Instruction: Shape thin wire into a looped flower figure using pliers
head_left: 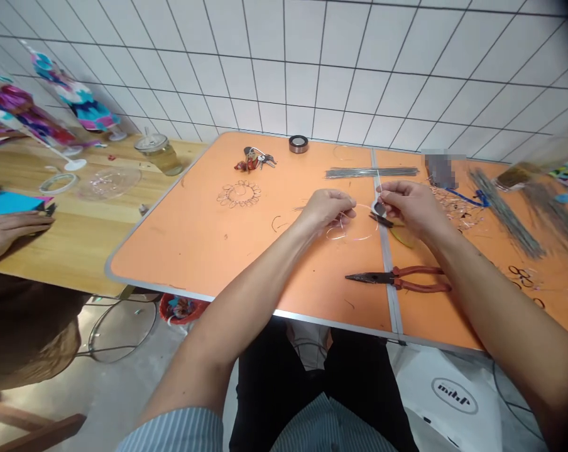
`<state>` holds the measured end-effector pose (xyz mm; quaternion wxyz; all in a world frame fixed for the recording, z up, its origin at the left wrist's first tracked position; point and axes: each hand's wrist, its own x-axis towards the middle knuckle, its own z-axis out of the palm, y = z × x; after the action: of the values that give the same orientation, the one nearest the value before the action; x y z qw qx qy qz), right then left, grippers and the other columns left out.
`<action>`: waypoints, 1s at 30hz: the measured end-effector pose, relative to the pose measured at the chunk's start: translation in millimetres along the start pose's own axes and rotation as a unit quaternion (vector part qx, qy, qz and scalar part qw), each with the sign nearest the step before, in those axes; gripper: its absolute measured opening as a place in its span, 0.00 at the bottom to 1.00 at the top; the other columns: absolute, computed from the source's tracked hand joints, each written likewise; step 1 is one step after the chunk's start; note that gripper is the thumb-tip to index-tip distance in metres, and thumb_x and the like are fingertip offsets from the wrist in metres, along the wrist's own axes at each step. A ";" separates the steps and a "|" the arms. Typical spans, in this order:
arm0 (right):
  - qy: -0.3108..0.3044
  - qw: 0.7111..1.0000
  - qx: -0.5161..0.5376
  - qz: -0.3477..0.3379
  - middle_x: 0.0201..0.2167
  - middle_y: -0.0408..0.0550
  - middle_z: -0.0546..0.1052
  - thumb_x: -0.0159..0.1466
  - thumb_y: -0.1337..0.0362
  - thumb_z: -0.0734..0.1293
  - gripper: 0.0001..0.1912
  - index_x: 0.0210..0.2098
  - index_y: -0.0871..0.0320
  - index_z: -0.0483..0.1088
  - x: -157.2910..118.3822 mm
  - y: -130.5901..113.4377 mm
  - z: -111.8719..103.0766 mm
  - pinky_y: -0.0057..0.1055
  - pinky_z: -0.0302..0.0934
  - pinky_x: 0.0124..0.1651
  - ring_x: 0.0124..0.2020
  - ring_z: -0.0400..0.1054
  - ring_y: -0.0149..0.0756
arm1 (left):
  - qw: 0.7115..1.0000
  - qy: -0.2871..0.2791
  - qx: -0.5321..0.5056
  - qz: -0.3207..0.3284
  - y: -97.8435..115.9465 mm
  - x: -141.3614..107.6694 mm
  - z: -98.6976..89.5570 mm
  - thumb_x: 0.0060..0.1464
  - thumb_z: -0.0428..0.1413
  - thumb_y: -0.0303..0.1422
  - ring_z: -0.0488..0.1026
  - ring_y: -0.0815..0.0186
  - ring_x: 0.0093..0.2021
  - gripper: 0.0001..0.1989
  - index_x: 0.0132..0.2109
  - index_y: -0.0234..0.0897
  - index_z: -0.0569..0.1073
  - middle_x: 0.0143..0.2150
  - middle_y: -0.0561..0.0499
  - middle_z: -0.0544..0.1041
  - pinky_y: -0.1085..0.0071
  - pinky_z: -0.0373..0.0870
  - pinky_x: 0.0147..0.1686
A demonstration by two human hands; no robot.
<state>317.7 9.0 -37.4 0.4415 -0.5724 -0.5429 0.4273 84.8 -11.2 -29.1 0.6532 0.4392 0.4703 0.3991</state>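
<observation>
My left hand [328,208] is closed in a pinch on a thin, coppery wire [365,238], which hangs in loose loops below the fingers. Just right of it, my right hand [409,204] pinches a thin length of wire that sticks up past the fingertips. Under the right fingers lie small cutters [382,219] with dark jaws and a yellow handle, partly hidden by the hand. Needle-nose pliers [397,279] with red handles rest nearer the front edge. A flower-shaped wire ring [239,194] lies flat to the left.
Bundles of straight wires [371,172] lie at the back and right [507,213], near loose wire scraps [460,210]. A tape roll [298,144] and keys [260,161] sit toward the wall. At left, another person's hand [15,232] rests by a lidded glass jar [159,154] on a wooden table.
</observation>
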 end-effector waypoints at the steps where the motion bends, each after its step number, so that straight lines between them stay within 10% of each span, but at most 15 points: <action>1: -0.007 0.999 0.048 0.011 0.29 0.46 0.79 0.57 0.66 0.81 0.12 0.39 0.55 0.80 -4.4 2.0 -4.3 0.29 0.57 0.26 0.24 0.63 0.30 | 1.000 -0.001 0.011 -0.011 -4.3 -0.6 5.3 0.68 0.63 0.24 0.72 0.74 0.21 0.15 0.30 0.34 0.75 0.28 0.50 0.81 0.73 0.66 0.26; 13: -0.070 0.979 0.189 0.034 0.31 0.47 0.81 0.53 0.69 0.83 0.11 0.33 0.58 0.80 -26.0 8.5 4.5 0.21 0.60 0.25 0.26 0.67 0.26 | 0.988 -0.048 0.146 -0.007 -29.4 7.5 5.8 0.62 0.63 0.23 0.73 0.69 0.27 0.10 0.31 0.33 0.80 0.30 0.46 0.82 0.69 0.72 0.31; 21: -0.071 0.987 0.146 0.020 0.28 0.44 0.77 0.57 0.67 0.81 0.07 0.34 0.57 0.81 -32.7 7.7 6.1 0.27 0.58 0.27 0.26 0.64 0.28 | 0.915 0.110 0.310 0.233 -32.4 10.4 1.3 0.58 0.67 0.30 0.78 0.62 0.44 0.01 0.39 0.37 0.84 0.44 0.46 0.86 0.66 0.71 0.44; 26: -0.046 0.993 0.105 -0.006 0.29 0.43 0.77 0.59 0.65 0.79 0.05 0.34 0.56 0.81 -44.2 0.2 22.6 0.30 0.55 0.29 0.27 0.63 0.29 | 0.974 -0.045 0.145 0.168 -32.5 1.3 15.0 0.61 0.67 0.31 0.78 0.68 0.32 0.06 0.44 0.36 0.81 0.34 0.50 0.84 0.71 0.73 0.36; 30: -0.095 0.993 -0.054 -0.035 0.34 0.49 0.83 0.68 0.61 0.74 0.07 0.43 0.56 0.83 -46.8 -10.1 10.3 0.36 0.65 0.38 0.33 0.72 0.38 | 0.985 -0.036 0.099 0.138 -29.6 -2.4 20.1 0.59 0.65 0.25 0.78 0.70 0.29 0.02 0.39 0.35 0.79 0.30 0.51 0.83 0.73 0.74 0.34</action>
<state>303.1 -37.1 -29.7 0.3709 -0.5331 -0.6242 0.4343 106.9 -26.2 -53.0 0.5615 0.5765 0.4185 0.4210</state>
